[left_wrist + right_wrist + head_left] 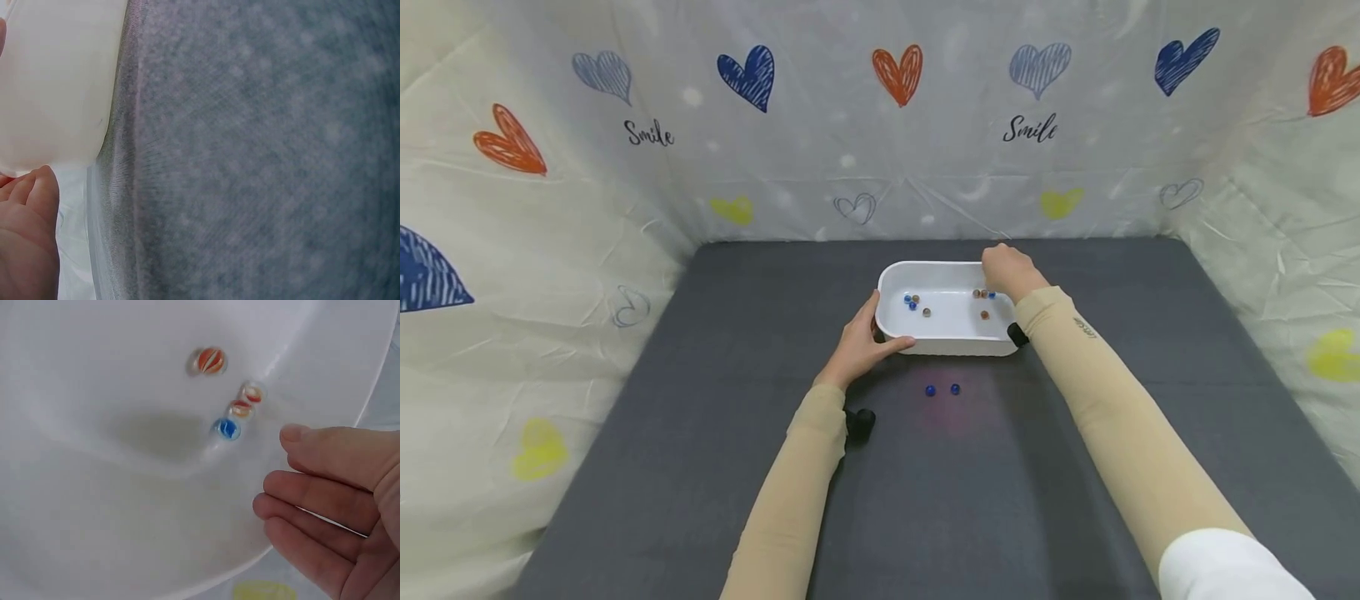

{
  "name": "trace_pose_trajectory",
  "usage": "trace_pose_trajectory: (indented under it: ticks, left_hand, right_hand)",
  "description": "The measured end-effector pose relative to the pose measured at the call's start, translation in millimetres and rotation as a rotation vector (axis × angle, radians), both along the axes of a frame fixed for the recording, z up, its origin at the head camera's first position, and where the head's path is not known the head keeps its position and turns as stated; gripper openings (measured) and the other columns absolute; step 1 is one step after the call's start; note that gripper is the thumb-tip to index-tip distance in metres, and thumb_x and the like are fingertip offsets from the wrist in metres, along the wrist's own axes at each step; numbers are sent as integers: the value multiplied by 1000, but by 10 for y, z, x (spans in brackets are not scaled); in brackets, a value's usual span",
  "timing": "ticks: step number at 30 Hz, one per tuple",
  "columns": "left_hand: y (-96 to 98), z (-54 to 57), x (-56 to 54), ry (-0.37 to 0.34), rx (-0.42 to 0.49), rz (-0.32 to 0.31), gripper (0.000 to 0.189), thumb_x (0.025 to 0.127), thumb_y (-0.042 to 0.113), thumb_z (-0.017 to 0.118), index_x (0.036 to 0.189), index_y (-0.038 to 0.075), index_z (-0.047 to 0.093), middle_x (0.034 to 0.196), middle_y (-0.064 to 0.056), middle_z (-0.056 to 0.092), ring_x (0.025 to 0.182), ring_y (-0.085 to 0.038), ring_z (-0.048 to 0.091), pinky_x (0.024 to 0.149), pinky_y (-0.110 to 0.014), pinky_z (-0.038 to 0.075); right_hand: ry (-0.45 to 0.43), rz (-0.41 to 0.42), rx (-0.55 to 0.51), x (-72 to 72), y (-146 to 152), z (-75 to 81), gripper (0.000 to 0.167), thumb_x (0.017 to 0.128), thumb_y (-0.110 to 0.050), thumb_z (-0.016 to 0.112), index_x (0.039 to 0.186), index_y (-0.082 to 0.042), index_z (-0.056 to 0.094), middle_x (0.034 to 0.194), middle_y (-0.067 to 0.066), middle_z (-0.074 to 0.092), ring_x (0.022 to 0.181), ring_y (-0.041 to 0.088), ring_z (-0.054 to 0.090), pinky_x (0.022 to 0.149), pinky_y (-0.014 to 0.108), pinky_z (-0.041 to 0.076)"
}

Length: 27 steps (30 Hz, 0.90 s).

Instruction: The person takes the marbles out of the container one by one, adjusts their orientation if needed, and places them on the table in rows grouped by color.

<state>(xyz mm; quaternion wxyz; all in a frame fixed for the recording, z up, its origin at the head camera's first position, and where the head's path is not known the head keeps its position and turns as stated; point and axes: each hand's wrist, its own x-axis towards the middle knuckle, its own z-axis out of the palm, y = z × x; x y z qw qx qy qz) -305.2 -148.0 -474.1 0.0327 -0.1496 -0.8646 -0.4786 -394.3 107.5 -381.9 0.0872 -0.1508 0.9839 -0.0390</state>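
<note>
A white plastic tray (955, 346) stands on the grey table with several glass marbles on its floor. My left hand (858, 342) grips the tray's left end, thumb along the front wall and fingers round the side. Over the back right corner, my right hand (1011, 271) reaches across the rim. In the right wrist view its fingers are loosely extended inside the tray, holding nothing visible. Near those fingertips lie a blue marble (228, 429) and two red-and-white marbles (241, 409), with an orange-striped marble (211, 360) farther off. More marbles (913, 306) lie toward the tray's left end.
Two dark blue marbles, one on the left (930, 390) and one on the right (955, 389), lie on the grey table (700, 417) before the tray. A white curtain (820, 142) printed with hearts closes off the back and sides.
</note>
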Motion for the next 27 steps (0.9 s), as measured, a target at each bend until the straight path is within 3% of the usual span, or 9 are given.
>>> trace_pose_trajectory:
  ticks: [5,11,17,23,27]
  left_hand:
    - [-7,12,-7,1,10,-9,111,70,49,76,150,10,9,149,-9,25,128,-19,37,100,-35,38]
    - [-14,4,-10,-2,22,-12,110,71,47,77,150,12,10,148,-10,27,127,-20,39,99,-35,38]
    - [-22,-4,2,17,20,-16,110,71,46,77,150,10,11,147,-10,28,126,-21,40,99,-36,38]
    - [-26,10,26,7,31,-16,111,70,47,77,150,10,10,148,-10,26,127,-21,39,99,-36,38]
    - [-33,24,40,0,20,-12,110,70,48,77,150,11,10,149,-10,25,128,-20,37,100,-34,37]
  right_hand:
    - [-5,-2,16,-87,9,-33,19,90,3,50,105,5,60,98,21,60,85,31,59,70,43,50]
    - [1,35,51,-141,-21,-87,19,92,2,50,107,4,61,100,20,61,86,30,59,70,42,49]
    - [42,83,114,-117,-89,-159,19,92,1,54,108,5,63,101,21,61,89,32,60,72,43,52]
    - [61,84,84,-94,-121,-227,18,89,-5,63,102,7,63,93,22,63,80,31,61,68,43,52]
    - [69,94,89,-80,-110,-243,16,90,-1,58,102,9,63,93,23,63,81,31,61,70,41,52]
